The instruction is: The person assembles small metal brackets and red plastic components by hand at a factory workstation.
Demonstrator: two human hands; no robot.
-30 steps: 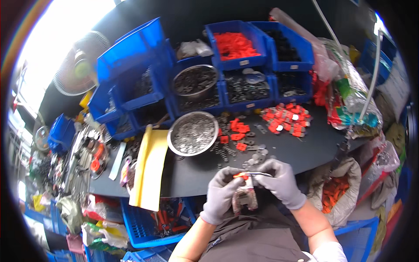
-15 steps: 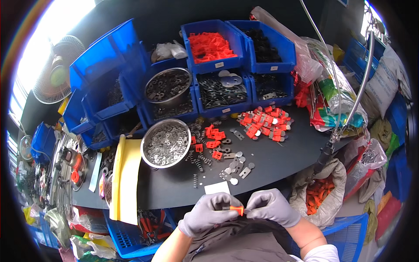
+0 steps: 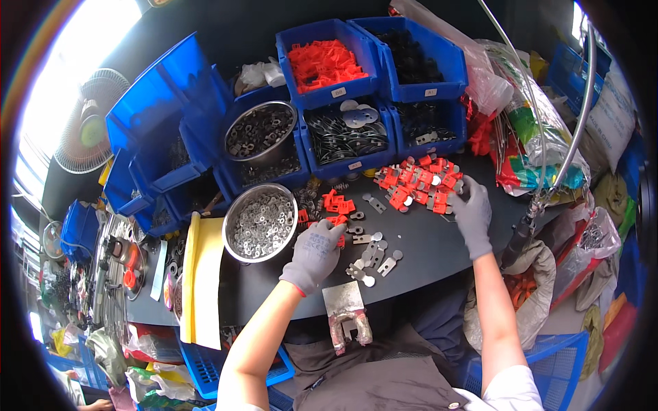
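My left hand (image 3: 314, 255), in a grey glove, reaches over the table right of a steel bowl of small metal washers (image 3: 260, 225). Its fingers are curled, with the fingertips against an orange plastic part (image 3: 337, 220) among a few loose ones. My right hand (image 3: 473, 218), gloved too, is at the right edge of a pile of orange parts fitted with metal tabs (image 3: 420, 183); thumb and fingers are apart, with nothing visible between them. Flat metal tabs with round ends (image 3: 373, 255) lie between the hands. At the table's front edge is a metal plate with two wrapped prongs (image 3: 345, 301).
Blue bins (image 3: 334, 85) of orange, black and metal parts line the back, with another steel bowl (image 3: 262, 133) among them. Yellow paper (image 3: 203, 281) hangs over the front edge at left. A cable-hung tool (image 3: 519, 240) and a sack of orange parts (image 3: 514, 301) are at right.
Both hands have parted from near my lap. The left moved forward to the loose orange parts, the right to the pile. The small orange piece held between them is no longer there.
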